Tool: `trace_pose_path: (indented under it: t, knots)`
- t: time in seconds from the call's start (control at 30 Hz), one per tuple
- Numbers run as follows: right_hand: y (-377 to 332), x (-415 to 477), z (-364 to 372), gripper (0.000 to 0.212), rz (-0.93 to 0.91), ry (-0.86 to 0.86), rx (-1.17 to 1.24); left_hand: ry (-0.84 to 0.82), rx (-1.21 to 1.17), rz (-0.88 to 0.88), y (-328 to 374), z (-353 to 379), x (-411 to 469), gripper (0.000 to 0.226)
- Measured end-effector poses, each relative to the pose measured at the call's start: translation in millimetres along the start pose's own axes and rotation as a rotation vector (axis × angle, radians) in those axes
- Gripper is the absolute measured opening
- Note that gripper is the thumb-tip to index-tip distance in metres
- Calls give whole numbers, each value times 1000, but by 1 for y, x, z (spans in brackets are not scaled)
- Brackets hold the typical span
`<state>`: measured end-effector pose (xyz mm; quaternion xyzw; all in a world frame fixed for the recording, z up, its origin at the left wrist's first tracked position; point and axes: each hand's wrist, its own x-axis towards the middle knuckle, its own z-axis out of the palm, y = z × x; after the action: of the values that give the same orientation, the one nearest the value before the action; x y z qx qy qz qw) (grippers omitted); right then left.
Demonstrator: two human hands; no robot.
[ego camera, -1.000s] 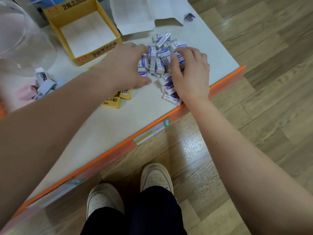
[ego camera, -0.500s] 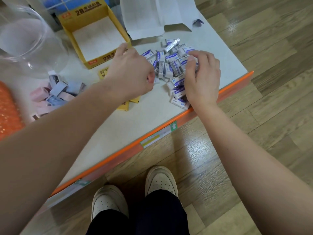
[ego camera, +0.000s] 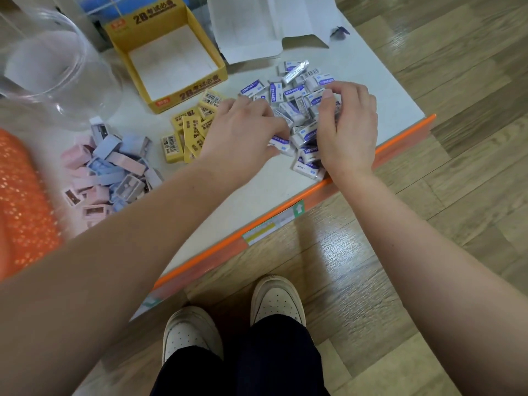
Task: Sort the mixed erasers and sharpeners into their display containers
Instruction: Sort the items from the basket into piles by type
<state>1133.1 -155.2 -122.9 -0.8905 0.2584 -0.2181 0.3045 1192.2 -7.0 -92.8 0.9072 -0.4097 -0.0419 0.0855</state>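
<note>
A: hands first, quick

B: right hand point(ego camera: 348, 130) sits on the near-right side of the pile of white-and-blue erasers point(ego camera: 288, 92), fingers and thumb curled round a few of them. left hand point(ego camera: 243, 132) is on the pile's left side, fingers curled, tips touching an eraser; real grip or not, can't tell

A: where's the pile

B: right end of the table point(ego camera: 257, 195), and its nearest pieces lie just beside the orange edge strip point(ego camera: 400, 138)

A: what's around

B: yellow erasers point(ego camera: 190, 132) just left of the left hand, some under the wrist. yellow display box point(ego camera: 168, 61) behind them, open side up, white inside. white carton point(ego camera: 248, 27) behind the pile, flap out. clear jar point(ego camera: 48, 70) far left. pastel sharpeners point(ego camera: 111, 167) in a heap below the jar, partly hidden by the left forearm. orange mesh point(ego camera: 23, 201) at the left border

A: edges, room

B: strip runs diagonally, lower left to upper right; the right wrist crosses it. bare top shows between the forearms down to the strip. wood floor point(ego camera: 457, 81) beyond the right end, shoes point(ego camera: 275, 298) below the edge
</note>
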Motion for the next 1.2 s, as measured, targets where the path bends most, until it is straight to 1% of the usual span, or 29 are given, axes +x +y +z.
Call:
trace_pose_path:
  t: [0.1, 0.2, 0.3, 0.43, 0.53, 0.6, 0.67, 0.77, 0.83, 0.97, 1.07, 1.13, 1.2]
  knots:
    - [-2, -2, 1, 37, -14, -11, -8, 38, -37, -65, -4, -5, -14, 36]
    - [-2, -1, -1, 38, -36, -20, -34, 122, -79, -103, -14, -18, -40, 32]
    - [-4, -1, -2, 38, -76, -57, -86, 208, -52, -145, -30, -36, -76, 24]
    - [-20, -8, -10, 44, -183, -77, -210, 262, -9, -232, -47, -70, -128, 25]
    - [-57, -21, -15, 41, -269, -88, -109, 309, 26, -308, -57, -94, -163, 29]
    - [-95, -35, -15, 43, -338, -152, 3, 332, 27, -396, -67, -107, -186, 28]
    - [-132, -49, -12, 43, -431, -257, 73, 348, -29, -511, -76, -118, -207, 27]
    - [-181, -72, -7, 46, -577, -410, 85, 388, -110, -680, -89, -134, -243, 29]
    - [-211, -88, -2, 48, -649, -518, 90, 379, -142, -798, -100, -143, -270, 30]
    - [-259, -118, 14, 37, -754, -684, 138, 325, -116, -1004, -130, -151, -326, 32]
    - [-280, -136, 26, 38, -772, -739, 127, 266, -133, -1075, -150, -143, -353, 31]
    - [-286, -146, 34, 34, -788, -768, 82, 249, -193, -1091, -161, -135, -364, 31]
    - [-291, -152, 43, 37, -838, -812, 35, 240, -252, -1087, -168, -128, -372, 32]
